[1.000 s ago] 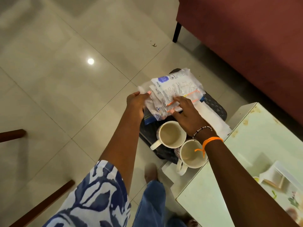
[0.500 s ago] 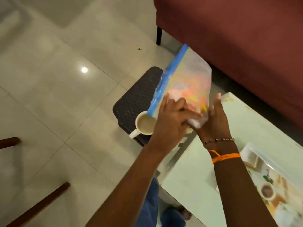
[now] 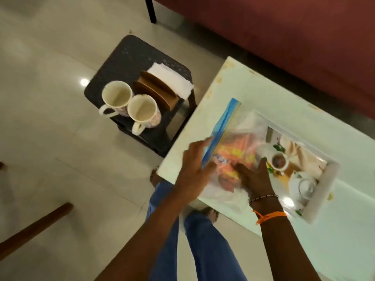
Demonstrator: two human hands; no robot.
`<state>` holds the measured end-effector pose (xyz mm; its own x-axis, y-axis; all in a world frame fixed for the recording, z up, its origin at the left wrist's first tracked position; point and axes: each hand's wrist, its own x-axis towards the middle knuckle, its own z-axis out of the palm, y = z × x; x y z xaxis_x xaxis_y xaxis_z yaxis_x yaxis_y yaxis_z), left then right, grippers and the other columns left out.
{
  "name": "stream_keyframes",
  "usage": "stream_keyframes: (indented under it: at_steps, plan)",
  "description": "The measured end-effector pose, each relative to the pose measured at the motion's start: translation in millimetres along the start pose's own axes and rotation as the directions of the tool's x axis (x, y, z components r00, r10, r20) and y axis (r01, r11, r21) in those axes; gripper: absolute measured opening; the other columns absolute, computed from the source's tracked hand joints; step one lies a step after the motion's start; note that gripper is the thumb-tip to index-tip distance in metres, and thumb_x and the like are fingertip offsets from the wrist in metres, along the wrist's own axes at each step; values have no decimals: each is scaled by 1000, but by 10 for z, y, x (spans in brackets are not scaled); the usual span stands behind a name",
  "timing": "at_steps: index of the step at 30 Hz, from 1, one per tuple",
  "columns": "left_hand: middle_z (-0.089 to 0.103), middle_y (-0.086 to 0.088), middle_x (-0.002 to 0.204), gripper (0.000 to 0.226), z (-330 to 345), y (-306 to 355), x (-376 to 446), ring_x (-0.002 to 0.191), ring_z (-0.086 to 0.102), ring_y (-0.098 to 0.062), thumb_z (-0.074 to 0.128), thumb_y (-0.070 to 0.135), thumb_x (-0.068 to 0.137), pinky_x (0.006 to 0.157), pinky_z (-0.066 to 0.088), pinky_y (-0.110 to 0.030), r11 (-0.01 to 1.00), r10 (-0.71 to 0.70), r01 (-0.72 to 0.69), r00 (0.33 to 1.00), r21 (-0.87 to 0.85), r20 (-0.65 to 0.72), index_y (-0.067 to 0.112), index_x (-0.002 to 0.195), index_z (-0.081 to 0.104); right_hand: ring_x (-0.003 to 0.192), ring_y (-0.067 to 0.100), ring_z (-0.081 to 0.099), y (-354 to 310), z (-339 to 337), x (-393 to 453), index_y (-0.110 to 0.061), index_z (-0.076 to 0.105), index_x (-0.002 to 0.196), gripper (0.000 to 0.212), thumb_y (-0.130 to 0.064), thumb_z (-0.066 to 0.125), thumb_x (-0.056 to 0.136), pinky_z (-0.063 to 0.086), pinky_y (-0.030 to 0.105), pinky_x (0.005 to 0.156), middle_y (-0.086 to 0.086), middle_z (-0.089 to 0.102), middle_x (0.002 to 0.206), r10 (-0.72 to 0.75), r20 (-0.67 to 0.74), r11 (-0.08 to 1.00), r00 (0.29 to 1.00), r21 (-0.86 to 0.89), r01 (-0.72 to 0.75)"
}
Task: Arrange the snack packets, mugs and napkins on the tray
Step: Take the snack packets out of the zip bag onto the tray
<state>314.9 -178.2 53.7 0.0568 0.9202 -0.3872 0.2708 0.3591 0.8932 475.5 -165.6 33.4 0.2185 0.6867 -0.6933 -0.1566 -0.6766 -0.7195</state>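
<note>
**Lighting / image quality**

Dim, warm indoor light. Ceiling lamp mirrored as a small glare spot on the floor tiles (image 3: pixel 84 81) at 9 o'clock; second spot on the tray (image 3: pixel 322 191) at 4 o'clock. Left hand (image 3: pixel 192 169) motion-blurred. Overall soft focus; straight edges bow toward the frame borders.

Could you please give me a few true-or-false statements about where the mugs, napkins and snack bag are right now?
1. Both mugs stand on the dark stool. True.
2. The snack bag lies on the stool. False: it is over the table's near side, partly over the tray.
3. Both hands touch the bag. True: left hand at its blue edge, right hand on top.
4. The napkins are on the tray. False: they rest on the stool.
</note>
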Motion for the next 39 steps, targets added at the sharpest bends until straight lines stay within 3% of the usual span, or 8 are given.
stream_keyframes:
  at_steps: [4, 10, 16, 20, 24, 33, 36, 39]
  plan:
    - [60, -16, 110, 35, 201, -304, 179, 98, 59, -30, 50, 15, 93, 86, 48, -37, 886, -463, 464, 886, 20, -36, 6, 126, 53, 115, 31, 56, 353, -207, -133, -13, 38, 132, 77, 2, 76, 66, 48, 53, 96, 15, 54, 130, -81, 11, 986, 997, -145, 82]
    - [53, 8, 43, 9, 155, -425, 258, 32, 41, 2, 54, 7, 90, 36, 31, -11, 870, -479, 452, 869, -198, -124, 10, 89, 61, 95, -6, 57, 568, -93, 30, -17, 33, 131, 78, 3, 75, 68, 55, 14, 78, -16, 51, 110, -117, 110, 985, 987, -116, 130]
    - [55, 9, 51, 19, 150, -88, 202, 44, 49, 3, 67, 10, 81, 46, 39, -8, 922, -329, 294, 938, -251, -110, 18, 65, 61, 128, 20, 39, 354, 21, 94, -15, 32, 137, 63, -24, 64, 83, 37, 36, 108, 4, 37, 142, -140, 63, 947, 988, -282, 152]
    - [59, 1, 61, 23, 407, 139, 121, 62, 55, -8, 70, 7, 77, 60, 45, -15, 919, -298, 285, 955, -272, -6, 17, 60, 58, 98, 16, 54, 127, -18, -91, -18, 54, 103, 25, -27, 65, 82, 46, 14, 76, 0, 55, 110, -302, 38, 927, 952, -223, 303]
    - [57, -12, 72, 21, 528, 277, 33, 71, 51, -21, 71, 5, 76, 69, 48, -25, 897, -317, 289, 948, -334, -30, 10, 62, 56, 71, 18, 58, -56, -137, -138, -19, 58, 66, 19, -9, 64, 81, 49, 30, 67, 3, 62, 77, -255, -22, 958, 967, -141, 250]
    - [63, 8, 72, 19, 141, 421, -263, 60, 64, 5, 65, 16, 84, 49, 46, -7, 956, -166, 5, 833, -294, -527, 22, 70, 54, 84, 14, 53, -349, -520, -311, -2, 61, 89, 16, -6, 57, 74, 32, 12, 67, 17, 64, 95, -531, -300, 730, 792, -636, 249]
    - [63, 7, 73, 17, 130, 401, -306, 66, 66, -1, 65, 16, 84, 55, 50, -11, 969, -134, -5, 829, -246, -543, 22, 72, 54, 73, 7, 45, -430, -266, -586, -5, 56, 84, 15, -1, 53, 70, 35, 11, 67, 9, 56, 83, -746, -123, 556, 654, -656, 511]
    - [64, 5, 75, 17, 201, 369, -319, 72, 65, -11, 65, 18, 84, 63, 53, -15, 973, -119, 3, 862, -231, -493, 23, 72, 55, 75, 20, 59, -362, 78, -620, -11, 61, 84, 12, -6, 52, 77, 50, 30, 74, 9, 66, 84, -591, 220, 499, 776, -656, 566]
